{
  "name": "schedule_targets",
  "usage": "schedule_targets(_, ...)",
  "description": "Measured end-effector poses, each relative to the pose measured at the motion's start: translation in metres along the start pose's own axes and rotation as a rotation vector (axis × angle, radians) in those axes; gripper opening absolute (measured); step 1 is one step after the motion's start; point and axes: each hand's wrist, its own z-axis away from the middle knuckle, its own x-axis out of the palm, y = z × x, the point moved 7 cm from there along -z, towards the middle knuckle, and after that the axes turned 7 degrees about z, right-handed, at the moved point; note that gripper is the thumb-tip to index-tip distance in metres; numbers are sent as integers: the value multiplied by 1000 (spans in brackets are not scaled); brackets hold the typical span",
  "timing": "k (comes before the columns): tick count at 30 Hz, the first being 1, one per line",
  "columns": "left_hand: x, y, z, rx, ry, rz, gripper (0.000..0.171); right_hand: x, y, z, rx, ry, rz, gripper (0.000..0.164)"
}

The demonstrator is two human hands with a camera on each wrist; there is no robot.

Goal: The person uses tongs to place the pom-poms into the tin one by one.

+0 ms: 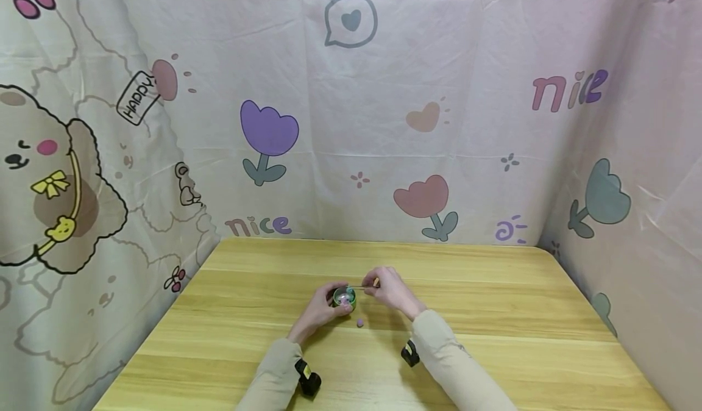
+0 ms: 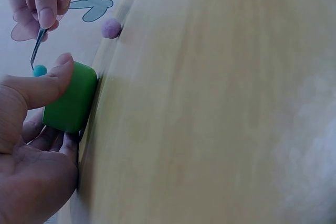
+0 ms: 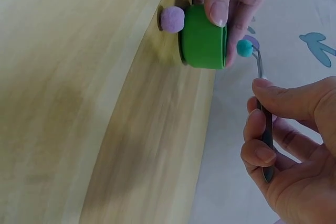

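Note:
My left hand [image 1: 319, 309] grips a small green cup [image 3: 202, 40] standing upright on the table, thumb on the near side and fingers round the far side. My right hand [image 1: 390, 289] pinches a pair of metal tweezers [image 3: 268, 135] between thumb and fingers. Their bent tips hold a teal pom-pom [image 3: 244, 48], which hangs just above the cup's open mouth. In the head view, pale pinkish things show inside the cup, too small to make out fully. A lilac pom-pom [image 1: 359, 323] lies on the table close to the cup, on the near side.
The wooden table [image 1: 247, 301] runs back to a printed cloth [image 1: 351, 94], which also hangs along both sides. Black wrist devices [image 1: 309, 380] are strapped over both beige sleeves [image 1: 457, 362], low over the table.

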Motion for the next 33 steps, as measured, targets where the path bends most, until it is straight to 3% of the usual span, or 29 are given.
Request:
schedule_targets(19, 0, -1, -1, 4, -20, 9, 62, -4, 4, 6, -7, 34, 15, 8)
schedule_targets(33, 0, -2, -1, -8, -3, 3, 61, -4, 12, 20, -23, -8, 20, 10)
